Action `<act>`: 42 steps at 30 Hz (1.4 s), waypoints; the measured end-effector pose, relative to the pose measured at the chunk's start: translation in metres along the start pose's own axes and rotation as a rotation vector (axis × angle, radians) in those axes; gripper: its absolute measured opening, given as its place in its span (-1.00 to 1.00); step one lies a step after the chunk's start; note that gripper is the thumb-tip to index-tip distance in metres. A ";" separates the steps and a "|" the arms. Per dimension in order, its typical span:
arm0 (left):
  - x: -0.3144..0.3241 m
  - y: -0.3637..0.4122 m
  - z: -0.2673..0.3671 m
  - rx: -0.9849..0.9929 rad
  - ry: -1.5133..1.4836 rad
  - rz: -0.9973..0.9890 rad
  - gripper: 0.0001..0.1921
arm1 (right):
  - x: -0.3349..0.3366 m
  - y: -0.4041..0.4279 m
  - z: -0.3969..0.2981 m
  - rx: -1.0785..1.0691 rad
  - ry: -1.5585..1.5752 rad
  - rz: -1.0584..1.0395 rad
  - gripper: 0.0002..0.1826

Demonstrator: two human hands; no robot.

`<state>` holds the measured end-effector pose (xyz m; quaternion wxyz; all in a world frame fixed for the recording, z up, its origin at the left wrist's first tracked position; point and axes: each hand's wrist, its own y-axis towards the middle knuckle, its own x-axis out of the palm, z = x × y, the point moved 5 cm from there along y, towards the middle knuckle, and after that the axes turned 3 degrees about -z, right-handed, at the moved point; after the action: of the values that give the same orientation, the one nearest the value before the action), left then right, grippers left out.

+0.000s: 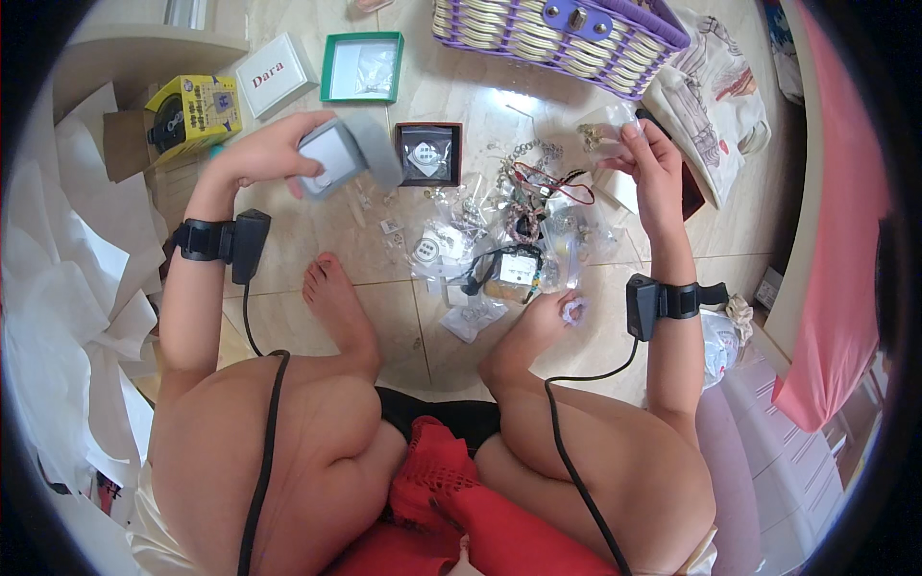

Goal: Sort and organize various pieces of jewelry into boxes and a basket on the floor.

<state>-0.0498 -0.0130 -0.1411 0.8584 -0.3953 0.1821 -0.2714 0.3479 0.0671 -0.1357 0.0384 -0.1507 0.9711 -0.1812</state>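
Note:
My left hand [288,147] grips a small grey box [333,160] with a pale inside, its lid blurred at the right side. In my right hand [650,155] is a clear plastic bag [609,133] with gold-coloured jewellery in it. A pile of bagged jewellery [468,216] lies on the floor between my hands, with a red cord bracelet [555,183] and a beaded bracelet [524,222] on it. Just right of the grey box stands an open dark box [428,154] holding a small bag with a white card.
A green-rimmed box [360,68], a white lidded box [277,75] and a yellow carton [194,111] stand at the far left. The purple and cream woven basket [555,39] is at the back. A printed cloth bag [713,101] lies right; white paper [79,288] crowds the left.

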 end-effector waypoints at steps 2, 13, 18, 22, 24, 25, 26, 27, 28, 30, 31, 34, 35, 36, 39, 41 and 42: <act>0.001 -0.001 -0.010 -0.067 0.057 -0.127 -0.32 | 0.000 -0.001 0.008 0.087 0.141 -0.082 -0.77; -0.017 0.024 -0.044 0.033 0.394 0.156 -0.53 | 0.045 -0.017 -0.022 0.158 0.364 -0.243 -0.75; -0.010 -0.016 0.018 -0.077 1.068 0.469 -0.67 | 0.060 -0.029 -0.041 0.098 0.268 -0.222 -0.76; 0.035 -0.015 0.101 0.449 0.149 0.018 -0.78 | 0.070 -0.037 -0.057 -0.115 -0.066 -0.168 -0.83; 0.068 -0.007 0.119 0.449 -0.116 -0.220 -0.75 | 0.075 -0.040 -0.066 -0.336 -0.369 -0.138 -0.83; 0.079 -0.005 0.126 0.449 -0.117 -0.220 -0.75 | 0.082 -0.045 -0.075 -0.562 -0.669 -0.108 -0.80; 0.089 -0.002 0.130 0.407 -0.309 -0.265 -0.75 | 0.087 -0.048 -0.079 -0.686 -0.763 -0.094 -0.67; 0.096 0.001 0.131 0.362 -0.497 -0.306 -0.73 | 0.090 -0.047 -0.077 -0.687 -0.762 -0.093 -0.67; 0.099 0.006 0.129 0.382 -0.509 -0.257 -0.71 | 0.093 -0.050 -0.078 -0.766 -0.816 -0.069 -0.63; 0.103 0.008 0.126 0.405 -0.499 -0.225 -0.71 | 0.096 -0.054 -0.076 -0.856 -0.883 -0.034 -0.55; 0.103 0.008 0.126 0.428 -0.492 -0.191 -0.71 | 0.097 -0.055 -0.074 -0.856 -0.882 -0.034 -0.55; 0.109 0.011 0.126 0.357 -0.483 -0.214 -0.73 | 0.098 -0.057 -0.071 -0.882 -0.931 -0.050 -0.53; 0.111 0.013 0.124 0.358 -0.483 -0.216 -0.73 | 0.100 -0.058 -0.071 -0.910 -0.934 -0.046 -0.53; 0.112 0.016 0.120 0.364 -0.513 -0.205 -0.74 | 0.101 -0.059 -0.071 -0.941 -0.932 -0.044 -0.53; 0.114 0.021 0.110 0.364 -0.576 -0.155 -0.77 | 0.102 -0.058 -0.069 -0.936 -0.913 -0.096 -0.58; 0.112 0.024 0.103 0.358 -0.607 -0.117 -0.79 | 0.105 -0.058 -0.071 -0.832 -0.819 -0.158 -0.63; 0.112 0.025 0.100 0.374 -0.547 -0.096 -0.80 | 0.106 -0.056 -0.070 -0.727 -0.727 -0.217 -0.67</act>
<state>0.0989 -0.0093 -0.1090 0.9194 -0.2972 -0.1271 -0.2241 0.2535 0.0082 -0.0526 0.2993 -0.3073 0.8740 0.2284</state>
